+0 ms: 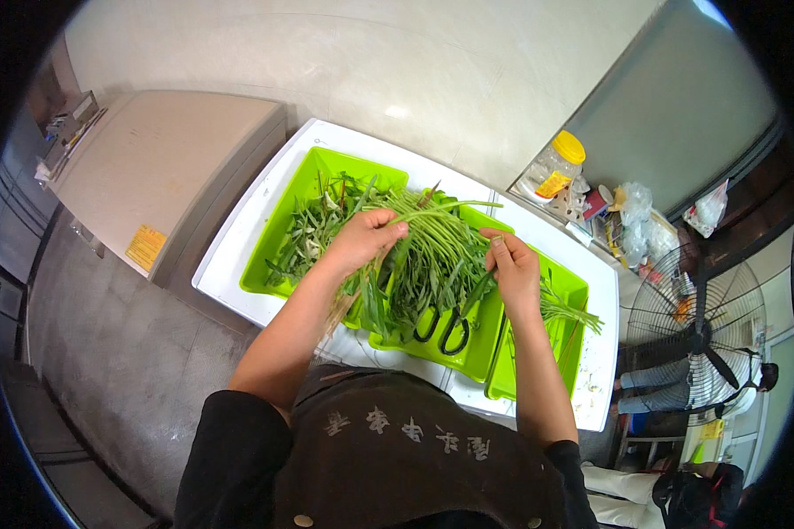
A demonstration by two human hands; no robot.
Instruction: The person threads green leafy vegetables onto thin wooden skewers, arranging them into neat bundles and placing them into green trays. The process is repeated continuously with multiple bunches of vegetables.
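Three lime-green plastic trays [255,271] hold leafy green vegetables. Over the middle one, my left hand [364,241] grips stems of a long leafy stalk [460,204], whose pale stem points to the right. My right hand [513,264] pinches a dark green leaf [480,291] between thumb and fingers. A thick bunch of green stems [430,228] lies between my hands, its leaves hanging toward me. Black-handled scissors [455,336] rest in the middle tray, their blades hidden by leaves. Loose leafy stalks [314,228] fill the left tray, and a smaller stem bunch [572,312] lies in the right one.
The trays stand on a white table [221,264] against a wall. A yellow-lidded plastic jar [559,165] and plastic bags [642,225] sit on a ledge behind. A large fan [700,334] stands at the right, with two people beyond it. A beige cabinet [165,152] is at the left.
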